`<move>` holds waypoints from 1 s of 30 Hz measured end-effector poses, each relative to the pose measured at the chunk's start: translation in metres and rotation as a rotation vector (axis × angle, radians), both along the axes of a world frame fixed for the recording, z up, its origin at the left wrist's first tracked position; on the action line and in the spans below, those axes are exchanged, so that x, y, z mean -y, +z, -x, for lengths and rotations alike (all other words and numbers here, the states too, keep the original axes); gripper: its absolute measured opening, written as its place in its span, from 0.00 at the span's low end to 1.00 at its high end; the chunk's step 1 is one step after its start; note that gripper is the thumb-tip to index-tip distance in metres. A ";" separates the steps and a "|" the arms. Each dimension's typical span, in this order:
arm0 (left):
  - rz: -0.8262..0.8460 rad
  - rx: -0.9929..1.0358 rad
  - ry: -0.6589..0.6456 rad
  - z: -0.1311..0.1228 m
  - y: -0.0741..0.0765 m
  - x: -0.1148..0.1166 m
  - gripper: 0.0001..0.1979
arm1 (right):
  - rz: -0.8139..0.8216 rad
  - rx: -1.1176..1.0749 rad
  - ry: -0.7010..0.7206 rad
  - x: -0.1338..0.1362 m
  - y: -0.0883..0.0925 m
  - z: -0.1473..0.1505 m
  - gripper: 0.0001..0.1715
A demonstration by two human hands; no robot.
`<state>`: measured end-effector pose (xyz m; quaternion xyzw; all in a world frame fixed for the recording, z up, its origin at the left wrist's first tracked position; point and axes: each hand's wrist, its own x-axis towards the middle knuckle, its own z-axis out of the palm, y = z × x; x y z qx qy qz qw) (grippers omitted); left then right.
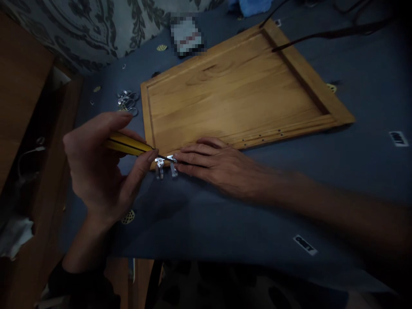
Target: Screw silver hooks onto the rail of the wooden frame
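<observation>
In the head view my left hand (99,167) is closed round a screwdriver (128,144) with a yellow and black handle. Its thin shaft slants down to the right, and the tip meets a small metal hook bracket (173,159) on the near left edge of a framed wooden panel (206,98). Another metal hook bracket (160,163) sits just left of it; both hooks hang past the edge. Fingers stretched out flat, my right hand (215,165) rests on the panel's near edge, fingertips touching the right bracket.
Loose metal hooks (128,103) lie in a small pile left of the panel on a blue-grey patterned cloth (206,227). Behind the panel are a blurred pale packet (187,36) and a blue cloth (254,6). A dark cord (322,35) trails across the panel's far right corner.
</observation>
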<state>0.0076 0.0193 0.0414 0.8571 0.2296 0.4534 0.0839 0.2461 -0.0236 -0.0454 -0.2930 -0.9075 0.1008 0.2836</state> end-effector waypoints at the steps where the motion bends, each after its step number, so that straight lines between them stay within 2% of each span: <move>1: 0.014 0.005 -0.007 0.001 0.000 -0.001 0.41 | -0.007 0.001 0.001 0.000 -0.001 0.000 0.23; 4: -0.003 0.018 -0.013 0.002 -0.001 -0.003 0.42 | -0.026 -0.001 0.003 -0.001 -0.005 -0.001 0.23; 7: -0.073 -0.001 0.008 0.003 -0.001 -0.002 0.38 | -0.034 -0.002 0.001 -0.001 -0.006 -0.001 0.23; 12: -0.136 -0.058 0.065 0.004 0.003 -0.001 0.38 | -0.012 0.025 -0.017 0.001 -0.002 -0.001 0.23; 14: -0.151 -0.076 0.023 0.004 0.004 -0.002 0.38 | -0.001 0.031 -0.009 0.001 -0.001 -0.001 0.24; 19: 0.005 -0.103 -0.087 0.001 0.008 -0.003 0.40 | 0.024 -0.016 0.020 0.000 -0.004 -0.003 0.25; 22: 0.006 -0.113 -0.075 0.002 0.009 -0.003 0.41 | 0.032 -0.012 0.023 0.000 -0.007 -0.003 0.26; 28: 0.170 -0.012 -0.057 0.009 0.008 -0.007 0.36 | -0.012 0.008 0.014 0.000 -0.005 -0.003 0.24; 30: 0.160 -0.028 -0.069 0.013 0.008 -0.008 0.37 | -0.019 0.010 0.013 0.000 -0.005 -0.003 0.24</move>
